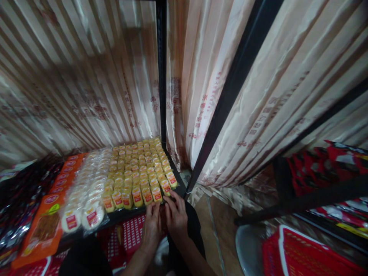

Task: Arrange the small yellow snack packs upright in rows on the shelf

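Rows of small yellow packaged cakes [135,168] with red and yellow labels fill the right end of a dark shelf [120,217]. My left hand [152,226] is at the shelf's front edge, its fingers stretched toward the front row and touching or almost touching a pack. Close beside it, my right hand [176,218] has its fingers apart, with the fingertips against the front pack near the right corner. Neither hand appears to grip anything. Left of the yellow packs lie columns of round white cakes [93,214] in clear wrappers.
An orange snack packet [47,226] and dark shiny packets [17,207] lie farther left. Below the shelf is a red basket [126,237]. Another red basket [310,253] stands at right, under a rack with red packets [316,165]. Black posts [230,99] and printed curtains [86,84] enclose the corner.
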Motion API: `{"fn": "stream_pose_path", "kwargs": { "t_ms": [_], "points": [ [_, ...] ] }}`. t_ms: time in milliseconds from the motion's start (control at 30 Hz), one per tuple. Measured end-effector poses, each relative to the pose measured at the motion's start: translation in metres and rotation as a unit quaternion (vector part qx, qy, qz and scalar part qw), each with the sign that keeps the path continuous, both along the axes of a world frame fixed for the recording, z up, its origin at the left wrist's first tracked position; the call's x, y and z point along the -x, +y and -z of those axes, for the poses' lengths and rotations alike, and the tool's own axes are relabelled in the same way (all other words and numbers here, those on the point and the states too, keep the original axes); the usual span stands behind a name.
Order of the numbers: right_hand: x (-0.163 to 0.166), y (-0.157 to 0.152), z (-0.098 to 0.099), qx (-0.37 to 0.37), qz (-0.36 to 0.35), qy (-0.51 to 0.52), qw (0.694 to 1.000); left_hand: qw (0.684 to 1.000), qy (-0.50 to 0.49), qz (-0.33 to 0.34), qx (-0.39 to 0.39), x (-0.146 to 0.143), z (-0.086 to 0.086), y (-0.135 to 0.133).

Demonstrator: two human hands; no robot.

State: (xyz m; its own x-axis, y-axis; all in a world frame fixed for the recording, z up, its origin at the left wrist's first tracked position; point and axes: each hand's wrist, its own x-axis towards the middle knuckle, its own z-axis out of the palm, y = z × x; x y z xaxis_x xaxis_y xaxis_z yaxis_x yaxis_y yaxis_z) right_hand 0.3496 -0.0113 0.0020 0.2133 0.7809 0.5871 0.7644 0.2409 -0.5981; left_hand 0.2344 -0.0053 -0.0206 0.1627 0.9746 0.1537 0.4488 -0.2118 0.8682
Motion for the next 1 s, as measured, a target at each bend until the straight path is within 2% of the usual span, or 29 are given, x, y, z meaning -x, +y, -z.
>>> {"fn": "stream_pose_path", "kwargs": {
  "t_ms": [100,267,433,600,700,800,867,967,1000],
  "points": [
    [-0.004,0.003,0.002,0.005,0.027,-0.009,1.000,1.000,0.002,-0.020,-0.004,-0.004,0.000,0.001],
    [-0.003,0.010,0.007,0.030,-0.012,-0.022,0.999,0.999,0.006,-0.031,0.006,-0.009,-0.001,0.003],
    [-0.004,0.009,0.006,0.024,-0.010,-0.013,1.000,0.998,0.045,-0.023,-0.031,-0.006,-0.003,0.002],
    [-0.002,-0.002,-0.001,-0.003,-0.032,0.023,0.999,0.998,0.051,0.018,-0.038,0.002,-0.015,-0.014],
    [0.010,-0.018,0.000,0.021,-0.063,0.052,0.996,0.998,0.042,0.035,-0.017,0.014,-0.011,-0.030],
    [0.031,-0.034,0.012,0.097,-0.113,0.060,0.987,0.997,0.042,0.000,0.062,0.033,0.006,-0.041],
    [0.047,-0.038,0.026,0.158,-0.156,0.051,0.974,0.984,0.056,-0.064,0.156,0.050,0.019,-0.042],
    [0.071,-0.032,0.054,0.214,-0.215,0.033,0.952,0.921,0.055,-0.191,0.334,0.079,0.036,-0.030],
    [0.079,-0.027,0.064,0.215,-0.224,0.040,0.950,0.904,0.045,-0.213,0.368,0.089,0.041,-0.024]
  ]
}}
